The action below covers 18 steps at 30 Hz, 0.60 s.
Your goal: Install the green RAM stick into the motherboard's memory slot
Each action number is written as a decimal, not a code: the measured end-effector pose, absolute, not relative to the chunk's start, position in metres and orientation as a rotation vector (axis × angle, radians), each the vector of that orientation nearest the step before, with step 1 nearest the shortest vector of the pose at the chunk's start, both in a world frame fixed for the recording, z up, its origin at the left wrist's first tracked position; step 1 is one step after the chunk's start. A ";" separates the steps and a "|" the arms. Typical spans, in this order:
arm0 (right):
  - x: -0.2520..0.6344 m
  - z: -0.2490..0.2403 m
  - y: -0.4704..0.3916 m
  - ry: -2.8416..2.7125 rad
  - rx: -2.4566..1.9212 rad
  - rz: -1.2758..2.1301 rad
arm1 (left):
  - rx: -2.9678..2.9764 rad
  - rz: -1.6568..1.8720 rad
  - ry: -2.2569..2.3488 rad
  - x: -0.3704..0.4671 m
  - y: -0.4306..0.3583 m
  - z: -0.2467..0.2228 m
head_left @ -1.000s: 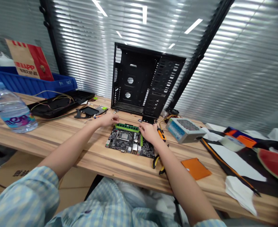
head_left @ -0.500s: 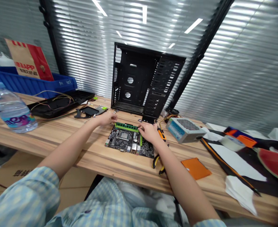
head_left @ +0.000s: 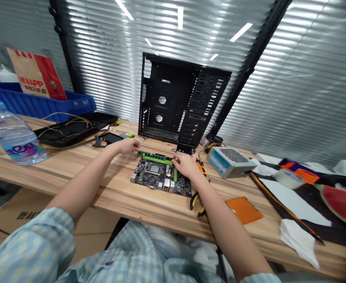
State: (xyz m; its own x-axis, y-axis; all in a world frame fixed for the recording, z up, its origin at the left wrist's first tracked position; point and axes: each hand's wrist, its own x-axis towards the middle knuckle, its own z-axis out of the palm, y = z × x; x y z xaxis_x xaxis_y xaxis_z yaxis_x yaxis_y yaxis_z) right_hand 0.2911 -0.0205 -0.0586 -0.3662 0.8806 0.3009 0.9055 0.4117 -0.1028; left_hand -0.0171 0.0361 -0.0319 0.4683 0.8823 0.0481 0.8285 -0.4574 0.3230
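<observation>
A black motherboard (head_left: 149, 177) lies flat on the wooden table, with a bare processor socket and light-green slots. Along its far edge sits a green RAM stick (head_left: 151, 155), its left end sticking out past the board. My left hand (head_left: 128, 146) pinches that left end between its fingertips. At the right end of the light-green slot, my right hand (head_left: 185, 163) rests with fingers curled on the board's far edge; its fingertips are partly hidden. I cannot tell whether the stick is seated in the slot or lies above it.
Behind the board stands an open black computer case (head_left: 173, 98). To the right are a power supply (head_left: 230, 159), yellow-black pliers (head_left: 194, 200) and an orange sheet (head_left: 244, 209). A water bottle (head_left: 16, 135), a black panel (head_left: 75, 127) and a blue bin (head_left: 78, 106) stand left.
My left hand has moved a little to the left, and the RAM stick has shifted left with it, away from my right hand. The right hand and the motherboard have stayed in place.
</observation>
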 end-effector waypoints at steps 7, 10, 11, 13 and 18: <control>0.291 -0.059 -0.020 -2.355 -1.557 -0.109 | 2.464 0.224 1.581 -0.026 0.038 -0.029; 0.291 -0.060 -0.020 -2.355 -1.563 -0.111 | 2.471 0.259 1.650 -0.024 0.031 -0.016; 0.291 -0.060 -0.020 -2.351 -1.558 -0.110 | 2.461 0.302 1.682 -0.023 0.024 -0.009; 0.291 -0.060 -0.021 -2.339 -1.548 -0.105 | 2.519 0.494 1.601 -0.020 0.005 0.005; 0.291 -0.059 -0.022 -2.323 -1.552 -0.069 | 2.481 0.715 1.410 -0.039 -0.043 0.007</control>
